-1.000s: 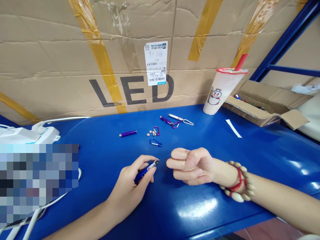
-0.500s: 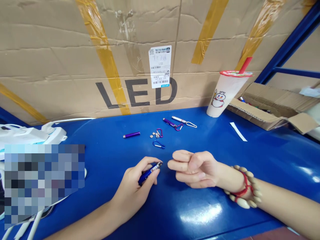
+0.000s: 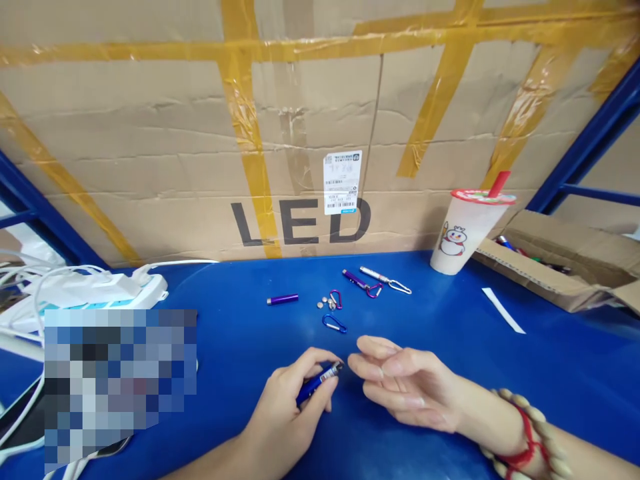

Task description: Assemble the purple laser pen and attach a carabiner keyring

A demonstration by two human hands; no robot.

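My left hand [image 3: 295,400] is closed around a small blue mini flashlight [image 3: 314,389]. Its metal end, with a label beside it, points up and right between my thumb and fingers. Close by on the right, my right hand [image 3: 407,383] is turned palm up, its fingers loosely bent and apart, and I see nothing in it. Beyond my hands lies a blue carabiner clip [image 3: 335,324], with several button cells [image 3: 326,303] and a purple carabiner clip [image 3: 337,299] behind it. A purple tube [image 3: 283,300] lies left of these. Farther back are a purple flashlight [image 3: 356,279] and a silver flashlight [image 3: 374,274], each with a clip.
A large cardboard box [image 3: 190,160] stands behind the blue table [image 3: 225,360]. A drink cup with a straw [image 3: 463,233], a white paper strip [image 3: 503,310] and an open carton [image 3: 540,280] are at the right. White power strips [image 3: 105,287] and cables lie left, beside a blurred-out area.
The view has tilted up, so things appear lower and farther right. My right hand's fingers have loosened from a tighter curl. My left hand keeps its grip on the blue mini flashlight.
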